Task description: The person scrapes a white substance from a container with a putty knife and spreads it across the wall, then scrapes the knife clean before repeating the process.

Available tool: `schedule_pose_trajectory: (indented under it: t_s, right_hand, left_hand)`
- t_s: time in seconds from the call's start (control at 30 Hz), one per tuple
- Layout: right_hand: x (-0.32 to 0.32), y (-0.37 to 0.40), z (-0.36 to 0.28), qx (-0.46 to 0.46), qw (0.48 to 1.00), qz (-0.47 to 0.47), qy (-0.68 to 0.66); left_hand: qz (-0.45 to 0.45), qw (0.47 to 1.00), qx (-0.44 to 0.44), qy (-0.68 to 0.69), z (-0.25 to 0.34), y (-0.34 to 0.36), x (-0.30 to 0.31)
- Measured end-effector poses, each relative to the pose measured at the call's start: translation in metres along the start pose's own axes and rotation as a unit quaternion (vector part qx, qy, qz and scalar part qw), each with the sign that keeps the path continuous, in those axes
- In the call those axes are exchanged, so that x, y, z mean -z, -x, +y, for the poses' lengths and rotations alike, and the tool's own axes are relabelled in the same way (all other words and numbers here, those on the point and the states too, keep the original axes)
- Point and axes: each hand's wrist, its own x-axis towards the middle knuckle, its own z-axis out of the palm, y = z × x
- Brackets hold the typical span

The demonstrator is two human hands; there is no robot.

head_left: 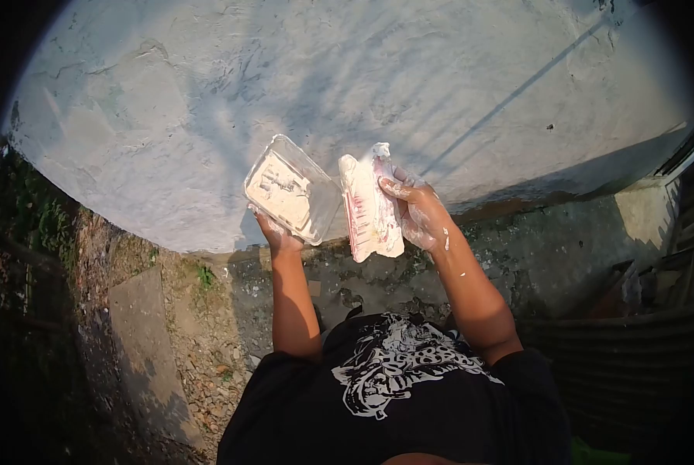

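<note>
The left hand holds a clear tub of pale paste; beside it, the right hand grips a smeared tool, perhaps a spreader. The wall lies beyond both hands.

- Left of centre: left hand, fingers mostly hidden under the container.
- Bottom edge: black shirt cut off.
- Far left: foliage indistinct in shadow.

Conc. slab w/ rubble alongside
</note>
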Motion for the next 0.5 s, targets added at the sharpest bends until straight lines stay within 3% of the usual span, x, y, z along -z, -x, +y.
schedule_pose_trajectory:
  t_s: [0.03, 0.1, 0.2, 0.33, 0.4, 0.5]
  right_hand:
    - [0.009, 0.001, -0.002, 0.024, 0.999, 0.037, -0.008]
    - [0.038, -0.004, 0.002, 0.026, 1.0, 0.014, 0.001]
    - [0.06, -0.006, 0.008, 0.067, 0.997, 0.026, -0.02]
    - [0.091, -0.014, 0.024, 0.038, 0.996, 0.064, -0.045]
    - [0.111, -0.016, 0.037, 0.01, 0.994, 0.081, -0.066]
    - [0.15, -0.017, 0.067, -0.021, 0.988, 0.119, -0.095]
  left_hand:
    - [0.025, 0.998, 0.032, 0.04, 0.007, 0.003, -0.003]
    - [0.029, 0.995, 0.049, 0.078, 0.015, 0.005, 0.001]
    - [-0.036, 0.992, 0.064, 0.106, 0.019, 0.004, 0.012]
    - [-0.046, 0.994, 0.069, 0.077, 0.008, 0.006, 0.023]
    - [0.017, 0.99, 0.118, 0.075, 0.003, 0.012, 0.032]
    - [0.026, 0.98, 0.164, 0.108, -0.016, 0.019, 0.053]
